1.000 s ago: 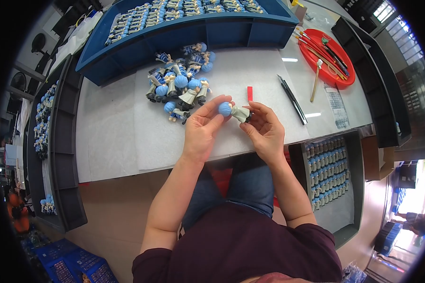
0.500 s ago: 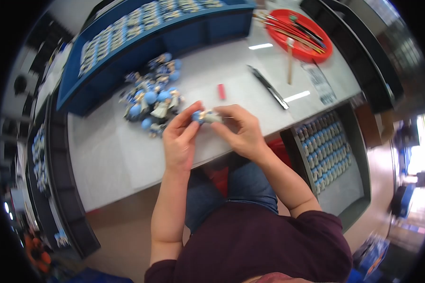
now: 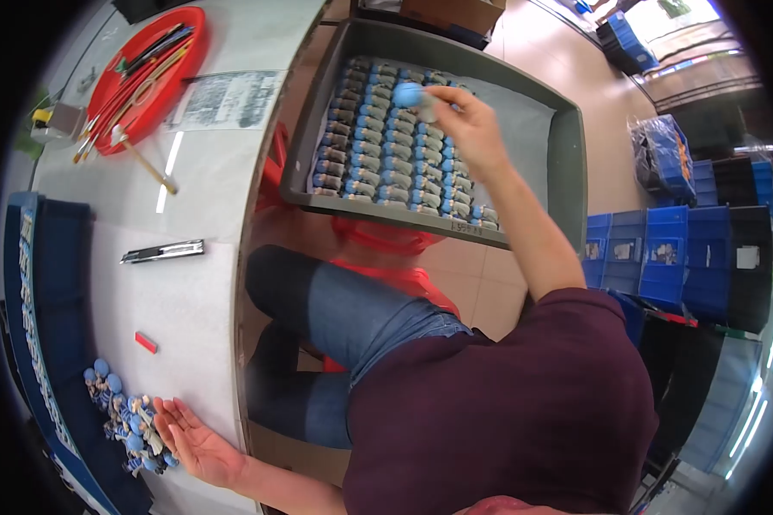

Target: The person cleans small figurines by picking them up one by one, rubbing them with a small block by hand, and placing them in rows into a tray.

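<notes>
My right hand (image 3: 474,130) pinches a small figurine with a round blue head (image 3: 409,94) and a pale body. It is held above a grey tray (image 3: 565,172) in which rows of similar blue-and-grey figurines (image 3: 397,165) lie side by side. I cannot tell whether the held figurine touches the ones beneath. On the table, my left hand (image 3: 202,446) rests palm up with its fingers apart and nothing in it. Right beside its fingertips is a loose pile of blue-headed figurines (image 3: 136,422).
On the white table (image 3: 206,305) lie a red eraser-like block (image 3: 146,342), a black-and-silver cutter knife (image 3: 163,251) and a wooden-handled tool (image 3: 146,161). A red basin (image 3: 196,51) holds brushes. Behind the pile stands a blue bin (image 3: 64,283). Stacked blue crates (image 3: 666,249) are at the right.
My view has swung right towards the grey tray. Both hands were together on a figurine; now my right hand has carried it over the tray, and my left has let go and opened.
</notes>
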Motion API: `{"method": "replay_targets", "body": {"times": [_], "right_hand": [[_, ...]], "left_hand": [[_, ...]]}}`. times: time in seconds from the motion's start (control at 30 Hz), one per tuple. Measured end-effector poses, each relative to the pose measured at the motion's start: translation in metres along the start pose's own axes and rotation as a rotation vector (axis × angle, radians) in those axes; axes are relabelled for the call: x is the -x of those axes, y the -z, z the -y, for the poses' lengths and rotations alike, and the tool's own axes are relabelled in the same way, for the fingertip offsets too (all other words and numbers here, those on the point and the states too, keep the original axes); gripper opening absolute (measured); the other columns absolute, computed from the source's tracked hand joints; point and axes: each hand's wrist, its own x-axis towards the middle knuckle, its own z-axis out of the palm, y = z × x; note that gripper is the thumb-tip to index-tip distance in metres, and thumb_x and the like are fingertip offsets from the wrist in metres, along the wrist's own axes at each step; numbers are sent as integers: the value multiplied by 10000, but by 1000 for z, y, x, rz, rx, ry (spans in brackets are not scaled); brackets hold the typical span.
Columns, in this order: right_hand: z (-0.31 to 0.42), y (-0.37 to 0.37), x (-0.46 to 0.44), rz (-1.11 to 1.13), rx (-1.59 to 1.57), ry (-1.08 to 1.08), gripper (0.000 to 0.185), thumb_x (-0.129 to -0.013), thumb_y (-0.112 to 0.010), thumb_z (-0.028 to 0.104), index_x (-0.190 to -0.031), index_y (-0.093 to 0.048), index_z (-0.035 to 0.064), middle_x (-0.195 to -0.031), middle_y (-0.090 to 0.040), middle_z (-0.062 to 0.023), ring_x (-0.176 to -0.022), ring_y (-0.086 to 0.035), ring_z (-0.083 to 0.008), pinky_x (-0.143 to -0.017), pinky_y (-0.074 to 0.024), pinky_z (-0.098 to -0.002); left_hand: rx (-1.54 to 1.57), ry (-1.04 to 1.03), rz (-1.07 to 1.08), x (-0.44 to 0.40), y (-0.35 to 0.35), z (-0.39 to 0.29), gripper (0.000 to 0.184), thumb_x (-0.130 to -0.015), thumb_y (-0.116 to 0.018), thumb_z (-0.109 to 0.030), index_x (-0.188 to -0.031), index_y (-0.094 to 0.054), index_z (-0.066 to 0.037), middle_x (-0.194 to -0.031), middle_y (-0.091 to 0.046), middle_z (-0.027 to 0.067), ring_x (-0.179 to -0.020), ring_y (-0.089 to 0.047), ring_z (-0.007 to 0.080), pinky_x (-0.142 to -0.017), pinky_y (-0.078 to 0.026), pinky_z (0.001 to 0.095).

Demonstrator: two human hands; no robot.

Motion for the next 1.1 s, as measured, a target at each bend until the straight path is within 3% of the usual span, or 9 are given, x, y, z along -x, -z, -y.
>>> {"method": "replay_targets", "body": {"times": [0.1,0.23,0.33,0.7,0.77,0.87,0.93,1.0,1.1], "right_hand": [[-66,99,4,-163,475,-52,216,-854,-553,64,-1057,-600,7,-951,-624,-53,-828,-565,-108,-746,-452,-250],[-134,171,49,-112,805,-452,197,-800,-599,57,-991,-633,20,-826,-635,-29,-755,-556,-95,-696,-447,-249],[-147,174,73,-55,841,-571,183,-787,-608,51,-963,-640,16,-791,-631,-33,-726,-557,-100,-678,-453,-255],[-168,166,76,118,898,-529,201,-730,-657,50,-928,-640,19,-779,-638,-48,-721,-587,-126,-685,-483,-270],[-161,167,73,217,963,-569,247,-696,-687,108,-928,-635,43,-880,-639,-113,-847,-610,-226,-761,-484,-328],[-153,159,66,151,1184,-278,348,-699,-686,146,-1021,-593,51,-1055,-587,-162,-1015,-539,-318,-865,-438,-392],[-126,126,51,87,1052,10,338,-719,-664,119,-1039,-586,43,-950,-610,-144,-900,-585,-288,-806,-470,-355],[-88,69,36,26,807,36,261,-789,-601,64,-1049,-591,40,-952,-628,-98,-858,-606,-189,-760,-479,-304],[-18,-37,31,183,561,384,177,-819,-558,-7,-990,-601,-3,-927,-627,-111,-841,-602,-174,-752,-473,-278]], "left_hand": [[-47,-13,19,1,-2,0,275,-927,-361,-19,-1159,-471,78,-1293,-412,217,-1191,-422,276,-1075,-284,379],[-94,-29,-3,0,-3,0,264,-926,-380,-27,-1147,-482,74,-1262,-444,210,-1166,-443,268,-1070,-294,373],[-151,-39,-21,0,-5,0,256,-924,-393,-32,-1141,-489,67,-1250,-456,205,-1153,-455,265,-1063,-306,369],[-222,-85,-9,2,-6,4,233,-921,-412,-32,-1111,-518,54,-1212,-495,189,-1148,-466,257,-1053,-325,364],[-264,-103,-19,3,-9,5,227,-903,-425,2,-1099,-522,62,-1204,-503,186,-1121,-489,246,-1034,-349,363],[-373,-146,-122,4,-13,12,225,-870,-455,40,-1081,-527,75,-1191,-516,181,-1069,-522,228,-990,-392,341],[-484,-175,-160,6,-26,17,223,-833,-486,72,-1045,-551,77,-1160,-542,174,-1021,-546,211,-936,-424,315],[-482,-211,-119,6,-33,19,170,-814,-522,65,-948,-622,32,-1085,-593,148,-992,-563,193,-905,-430,288],[-399,-188,-83,11,-37,14,168,-818,-521,65,-937,-627,11,-1047,-605,111,-987,-563,165,-894,-422,270]]}}
